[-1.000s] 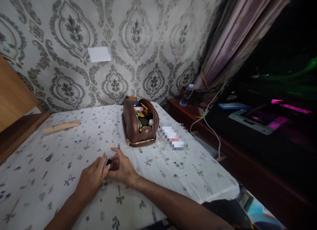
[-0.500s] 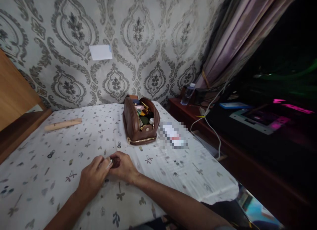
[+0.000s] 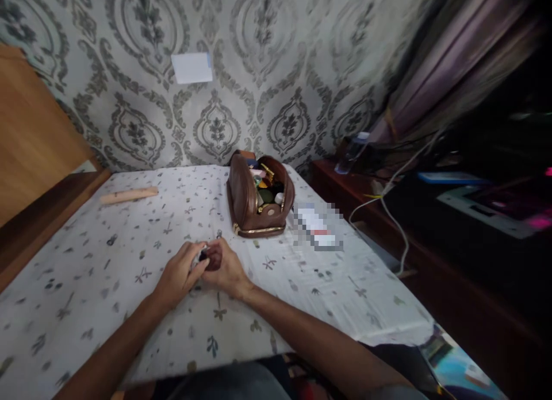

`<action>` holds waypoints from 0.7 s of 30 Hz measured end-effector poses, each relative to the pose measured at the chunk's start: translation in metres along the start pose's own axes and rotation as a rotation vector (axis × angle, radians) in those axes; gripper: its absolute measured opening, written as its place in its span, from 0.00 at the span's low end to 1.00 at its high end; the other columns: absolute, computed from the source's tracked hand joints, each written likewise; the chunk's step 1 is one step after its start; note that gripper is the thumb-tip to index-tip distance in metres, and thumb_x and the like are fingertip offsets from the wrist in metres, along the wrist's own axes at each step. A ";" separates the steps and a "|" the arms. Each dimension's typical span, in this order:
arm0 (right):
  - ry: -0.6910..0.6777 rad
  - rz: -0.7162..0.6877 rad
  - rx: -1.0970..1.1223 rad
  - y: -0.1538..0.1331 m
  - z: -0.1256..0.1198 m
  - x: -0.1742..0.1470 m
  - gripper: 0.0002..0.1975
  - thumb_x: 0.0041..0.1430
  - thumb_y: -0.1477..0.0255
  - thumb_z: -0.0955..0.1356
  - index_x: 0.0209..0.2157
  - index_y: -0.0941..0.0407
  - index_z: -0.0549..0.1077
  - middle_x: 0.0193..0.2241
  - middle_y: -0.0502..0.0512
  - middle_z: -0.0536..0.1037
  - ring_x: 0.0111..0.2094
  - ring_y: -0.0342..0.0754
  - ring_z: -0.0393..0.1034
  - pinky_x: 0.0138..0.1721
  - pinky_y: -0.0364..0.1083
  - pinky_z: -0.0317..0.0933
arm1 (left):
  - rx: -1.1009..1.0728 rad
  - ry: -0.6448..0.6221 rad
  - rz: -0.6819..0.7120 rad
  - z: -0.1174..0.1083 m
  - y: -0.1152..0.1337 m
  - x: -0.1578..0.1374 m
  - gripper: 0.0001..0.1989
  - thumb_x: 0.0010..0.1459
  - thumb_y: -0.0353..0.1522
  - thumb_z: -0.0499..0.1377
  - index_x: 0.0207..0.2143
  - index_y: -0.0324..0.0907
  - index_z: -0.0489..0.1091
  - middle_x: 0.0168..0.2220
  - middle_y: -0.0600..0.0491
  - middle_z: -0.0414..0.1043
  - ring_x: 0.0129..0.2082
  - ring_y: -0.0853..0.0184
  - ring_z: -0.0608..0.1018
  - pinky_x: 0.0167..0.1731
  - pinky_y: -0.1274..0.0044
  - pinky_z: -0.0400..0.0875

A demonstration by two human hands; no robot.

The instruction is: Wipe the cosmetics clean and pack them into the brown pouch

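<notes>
In the head view, both my hands meet low over the cloth-covered table. My left hand (image 3: 177, 273) is closed, its thumb and fingers pinching a small object with silvery and dark parts (image 3: 198, 256). Curled against it from the other side is my right hand (image 3: 228, 273), the shaded hollow of its palm facing the object. Fingers cover most of that object, so its kind cannot be made out. Beyond my hands stands a brown cosmetic bag (image 3: 261, 226), unzipped, with several small items inside.
A pale wooden stick-like piece (image 3: 129, 195) lies at the back left. Right of the bag is a blurred-out flat item (image 3: 317, 226). A clear bottle (image 3: 351, 153) and a white cable (image 3: 403, 233) are on the dark red desk (image 3: 323, 173) at the right. Patterned wallpaper closes off the back.
The whole view has shifted, so the bag and table sit higher and further right. My left thumb has moved, and more of the small object and my right palm shows.
</notes>
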State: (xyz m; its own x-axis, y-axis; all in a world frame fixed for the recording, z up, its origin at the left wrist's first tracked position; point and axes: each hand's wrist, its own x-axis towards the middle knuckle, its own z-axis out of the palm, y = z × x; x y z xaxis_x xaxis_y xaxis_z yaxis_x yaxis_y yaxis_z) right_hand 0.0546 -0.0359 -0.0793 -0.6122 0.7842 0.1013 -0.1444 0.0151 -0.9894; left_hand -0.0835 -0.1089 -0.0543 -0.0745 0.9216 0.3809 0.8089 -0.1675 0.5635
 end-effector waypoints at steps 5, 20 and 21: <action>0.034 -0.037 -0.157 -0.005 -0.001 -0.001 0.19 0.42 0.71 0.73 0.38 0.53 0.65 0.26 0.44 0.71 0.26 0.40 0.67 0.29 0.41 0.63 | -0.148 -0.030 -0.238 -0.002 0.000 0.001 0.22 0.59 0.45 0.56 0.51 0.43 0.64 0.39 0.50 0.76 0.37 0.60 0.78 0.40 0.69 0.72; 0.170 0.012 -0.171 -0.018 -0.006 0.002 0.19 0.43 0.67 0.73 0.39 0.55 0.69 0.30 0.49 0.76 0.26 0.43 0.69 0.27 0.42 0.63 | -0.283 0.019 -0.159 -0.005 0.009 -0.007 0.15 0.62 0.37 0.54 0.50 0.43 0.61 0.40 0.52 0.69 0.35 0.66 0.74 0.36 0.74 0.70; 0.183 0.022 -0.148 -0.018 -0.007 0.004 0.19 0.42 0.67 0.73 0.38 0.55 0.69 0.30 0.49 0.76 0.26 0.43 0.69 0.27 0.42 0.63 | -0.295 0.017 -0.143 -0.004 0.008 -0.007 0.16 0.62 0.35 0.54 0.52 0.43 0.62 0.42 0.50 0.69 0.39 0.65 0.75 0.39 0.74 0.71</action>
State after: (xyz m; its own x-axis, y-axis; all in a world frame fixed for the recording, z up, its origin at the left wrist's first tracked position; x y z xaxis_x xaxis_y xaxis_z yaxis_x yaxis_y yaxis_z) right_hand 0.0602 -0.0292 -0.0616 -0.4610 0.8845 0.0723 -0.0089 0.0768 -0.9970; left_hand -0.0785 -0.1182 -0.0495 -0.1867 0.9375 0.2937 0.5860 -0.1336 0.7992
